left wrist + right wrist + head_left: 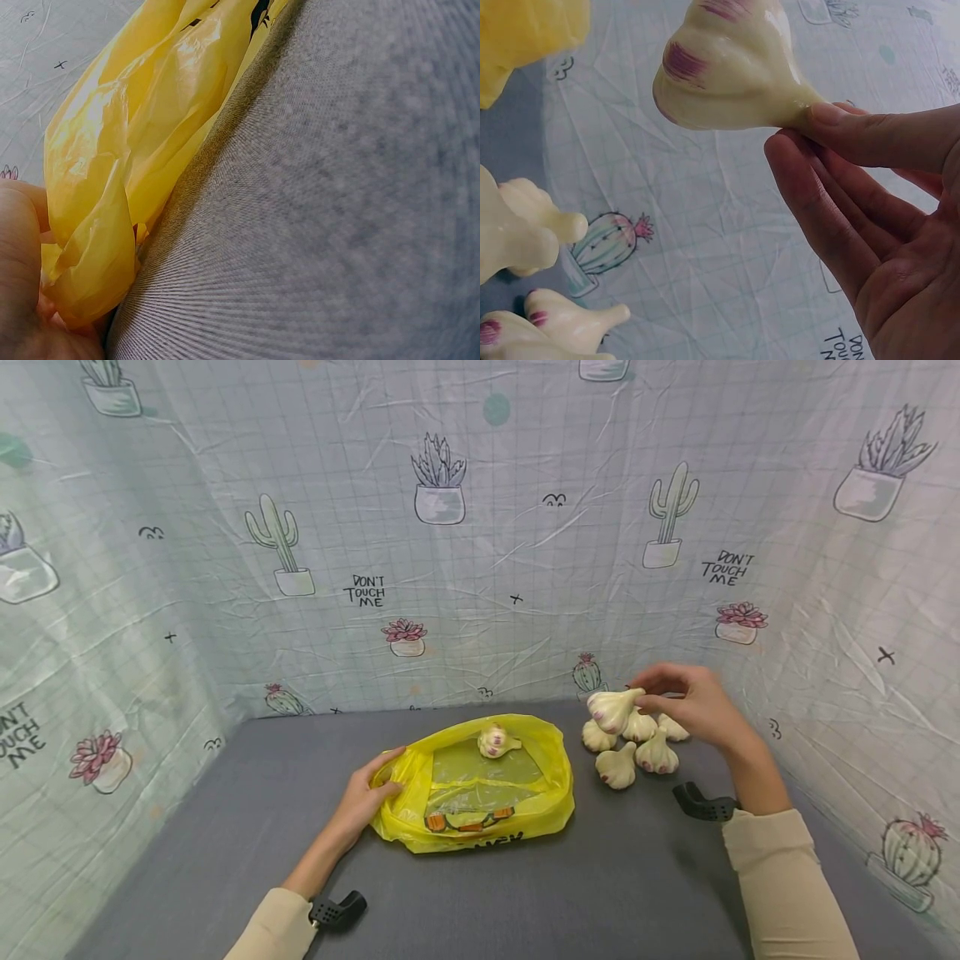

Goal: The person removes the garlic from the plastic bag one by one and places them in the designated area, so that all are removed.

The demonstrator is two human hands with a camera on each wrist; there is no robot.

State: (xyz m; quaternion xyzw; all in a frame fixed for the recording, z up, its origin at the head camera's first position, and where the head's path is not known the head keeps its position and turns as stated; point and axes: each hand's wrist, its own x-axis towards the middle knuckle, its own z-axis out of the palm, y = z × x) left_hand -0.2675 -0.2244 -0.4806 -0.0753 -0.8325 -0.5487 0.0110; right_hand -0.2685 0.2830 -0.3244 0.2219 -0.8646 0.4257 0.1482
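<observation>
A yellow plastic bag (558,781) lies on the table with its mouth spread, and one garlic bulb (495,741) rests inside. My left hand (365,793) grips the bag's left edge, thumb over the plastic; the left wrist view shows the crumpled yellow film (150,127) between thumb and fingers. Over the pile on the right, my right hand (693,702) pinches a garlic bulb (724,67) by its stem, thumb against fingertips. This bulb is white with purple streaks and is held in the air. Below it sit several more garlic bulbs (617,767).
The grey table (525,902) runs back to a curtain (480,552) printed with cacti, which also stands along both sides. Black wrist cameras (337,910) are strapped to both wrists. The loose bulbs lie close together right of the bag.
</observation>
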